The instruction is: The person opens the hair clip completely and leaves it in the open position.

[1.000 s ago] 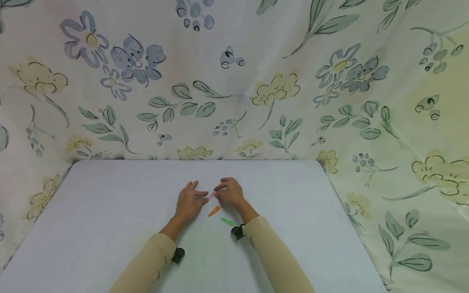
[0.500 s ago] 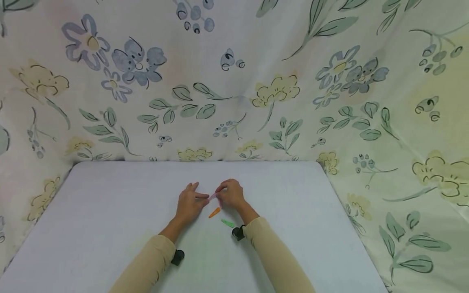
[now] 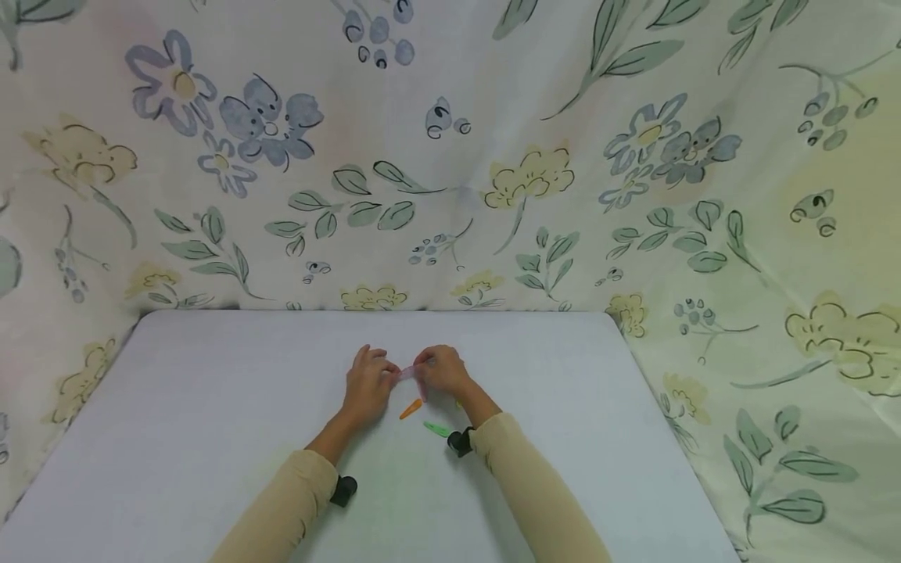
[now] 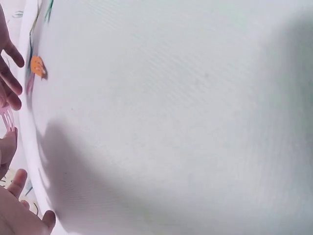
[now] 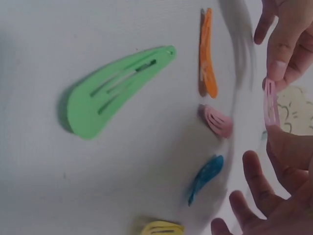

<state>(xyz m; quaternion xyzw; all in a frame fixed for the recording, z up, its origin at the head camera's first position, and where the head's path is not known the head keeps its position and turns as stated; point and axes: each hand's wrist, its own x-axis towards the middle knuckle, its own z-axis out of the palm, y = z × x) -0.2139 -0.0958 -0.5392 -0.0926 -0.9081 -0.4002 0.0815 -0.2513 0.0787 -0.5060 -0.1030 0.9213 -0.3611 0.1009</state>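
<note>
A pale pink snap hair clip (image 3: pixel 407 373) is stretched between my two hands above the white table. My left hand (image 3: pixel 367 391) pinches one end between thumb and fingers. The other end is pinched by my right hand (image 3: pixel 445 371), whose remaining fingers spread out in the right wrist view. That view shows the held pink clip (image 5: pixel 270 104) from the side, slots visible. Beneath the hands lie a second pink clip (image 5: pixel 218 121), an orange clip (image 5: pixel 208 58) and a blue clip (image 5: pixel 204 180). A green clip (image 5: pixel 117 95) lies nearest the right wrist camera.
A yellow clip (image 5: pixel 163 228) is cut off by the lower edge of the right wrist view. The white table (image 3: pixel 211 407) ends at a floral cloth (image 3: pixel 450 234) hanging behind. Black wrist cameras (image 3: pixel 343 491) sit on both cuffs.
The held pink clip has turned nearer to level. My left hand has shifted slightly up with its fingers drawn in, and more of the second pink clip and some yellow now show.
</note>
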